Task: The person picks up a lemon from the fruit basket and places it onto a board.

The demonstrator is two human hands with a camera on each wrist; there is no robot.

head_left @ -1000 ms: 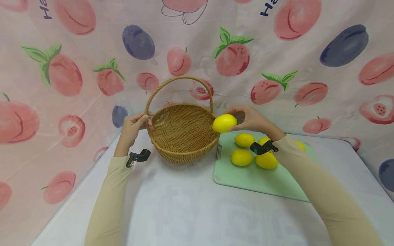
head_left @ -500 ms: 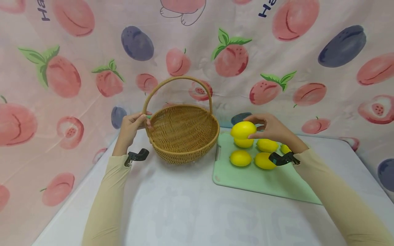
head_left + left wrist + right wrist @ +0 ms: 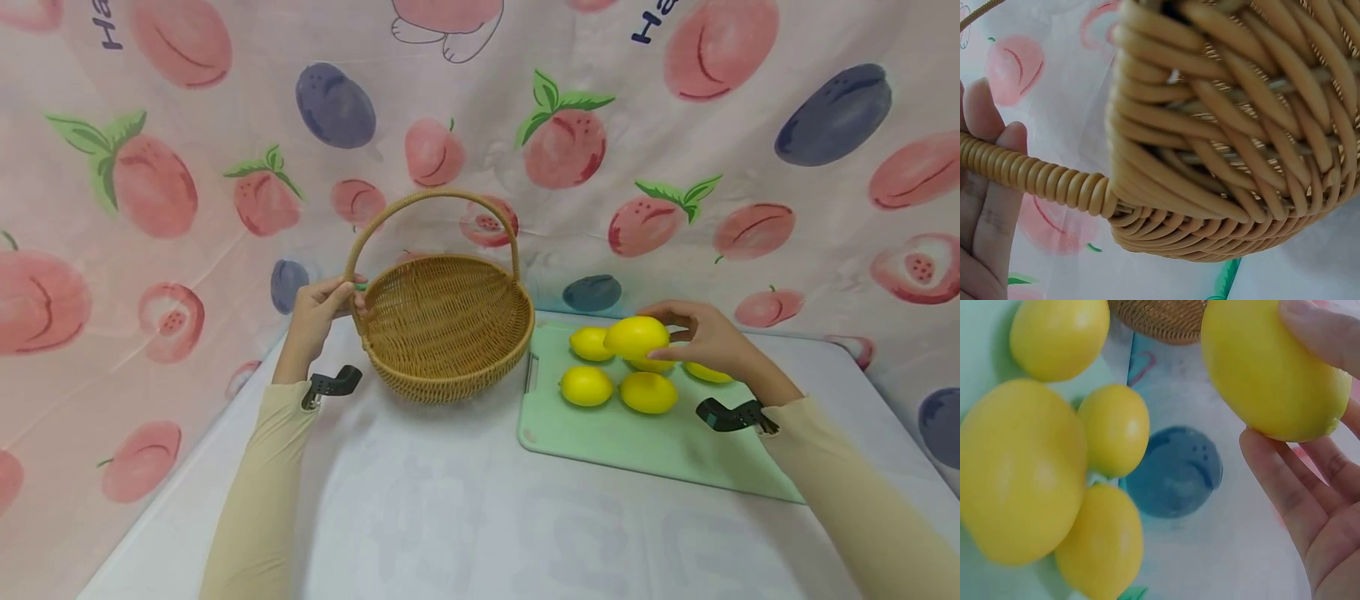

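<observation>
My left hand (image 3: 317, 321) grips the handle of a wicker basket (image 3: 442, 379) where it meets the left rim. In the left wrist view, fingers (image 3: 1000, 219) curl around the wrapped handle (image 3: 1041, 181). The basket leans with its inside facing me and holds nothing. My right hand (image 3: 708, 337) pinches a lemon (image 3: 636, 337) between thumb and fingertips, over the green cutting board (image 3: 600, 437). Several other lemons (image 3: 587, 386) lie on that board; one behind the held lemon is partly hidden. The right wrist view shows the held lemon (image 3: 1266, 369) apart from the others.
The board lies right of the basket on a white tablecloth (image 3: 420, 500). A fruit-printed cloth (image 3: 480, 108) hangs as a backdrop close behind the basket and the board.
My right hand has carried the lemon rightward and down, from beside the basket's right rim back over the board. The left hand and basket have barely moved.
</observation>
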